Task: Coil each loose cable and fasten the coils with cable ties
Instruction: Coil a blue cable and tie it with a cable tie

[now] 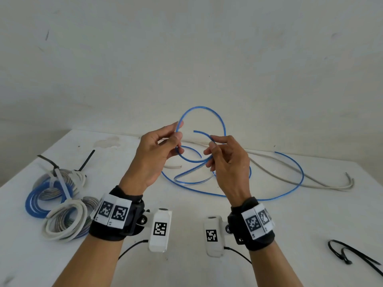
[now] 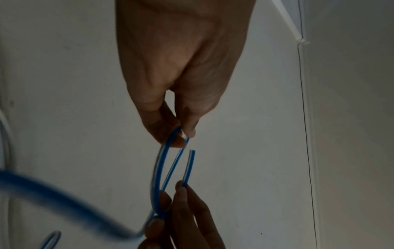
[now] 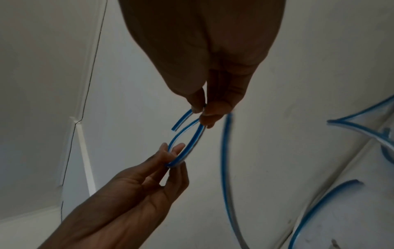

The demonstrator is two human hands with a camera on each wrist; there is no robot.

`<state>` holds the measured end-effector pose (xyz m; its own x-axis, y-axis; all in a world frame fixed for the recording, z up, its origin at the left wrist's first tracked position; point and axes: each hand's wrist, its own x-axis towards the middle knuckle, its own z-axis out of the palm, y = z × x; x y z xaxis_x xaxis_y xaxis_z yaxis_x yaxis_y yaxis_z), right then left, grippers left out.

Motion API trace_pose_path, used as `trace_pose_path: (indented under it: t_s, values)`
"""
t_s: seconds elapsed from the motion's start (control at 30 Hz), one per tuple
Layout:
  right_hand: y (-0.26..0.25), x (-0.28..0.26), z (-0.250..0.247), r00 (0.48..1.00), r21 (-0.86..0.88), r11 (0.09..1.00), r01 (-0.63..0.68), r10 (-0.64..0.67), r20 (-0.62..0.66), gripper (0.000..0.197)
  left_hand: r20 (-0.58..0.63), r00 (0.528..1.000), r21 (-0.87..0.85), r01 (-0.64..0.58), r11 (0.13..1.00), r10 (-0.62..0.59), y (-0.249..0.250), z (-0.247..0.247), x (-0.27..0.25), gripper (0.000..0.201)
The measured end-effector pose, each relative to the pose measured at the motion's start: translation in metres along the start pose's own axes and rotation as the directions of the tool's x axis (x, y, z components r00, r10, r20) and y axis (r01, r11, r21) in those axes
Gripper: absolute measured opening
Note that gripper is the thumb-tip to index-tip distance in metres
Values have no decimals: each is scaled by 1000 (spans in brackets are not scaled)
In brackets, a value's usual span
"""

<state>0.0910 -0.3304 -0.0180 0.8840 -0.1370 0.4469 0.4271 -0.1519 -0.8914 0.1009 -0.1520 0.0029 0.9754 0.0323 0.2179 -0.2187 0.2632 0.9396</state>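
Both hands are raised over the white table (image 1: 207,220) with a loose blue cable (image 1: 203,107) between them. My left hand (image 1: 179,139) pinches one side of a raised loop between thumb and fingers. My right hand (image 1: 212,145) pinches the other side close to the cable's free end. The left wrist view shows my left hand (image 2: 183,134) pinching two blue cable (image 2: 158,168) strands. My right hand (image 3: 201,112) holds the blue cable (image 3: 192,143) above the left hand (image 3: 175,156). The rest of the cable trails loosely on the table.
A loose grey cable (image 1: 339,189) lies at the back right, crossing the blue one. Tied coils of blue and grey cable (image 1: 51,195) sit at the left. Black cable ties (image 1: 352,255) lie at the front right. A wall stands behind the table.
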Motion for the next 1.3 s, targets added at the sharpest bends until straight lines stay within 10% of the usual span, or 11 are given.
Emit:
trace_pose_path:
  t_s: [0.23,0.57,0.77,1.0,1.3]
  values:
    - [-1,-1,-2,990,-273,953,134,-118,74,20,-32,995,86,-87,992,90,-2,2,-3,21]
    - [-1,-3,0,972,-357,903,237,-225,75,10,220,971,218,39,975,-88,3,-2,-8,29]
    - [-4,-7,4,971,-363,901,238,-207,123,40,250,954,336,73,939,-164,2,-6,-6,22]
    - [0,-5,3,938,-579,748,325,-332,97,16,214,972,421,-2,907,-97,1,-10,-4,17]
    - [-12,-1,-6,998,-21,999,49,-49,27,9,130,991,185,6,983,-31,10,-11,-5,21]
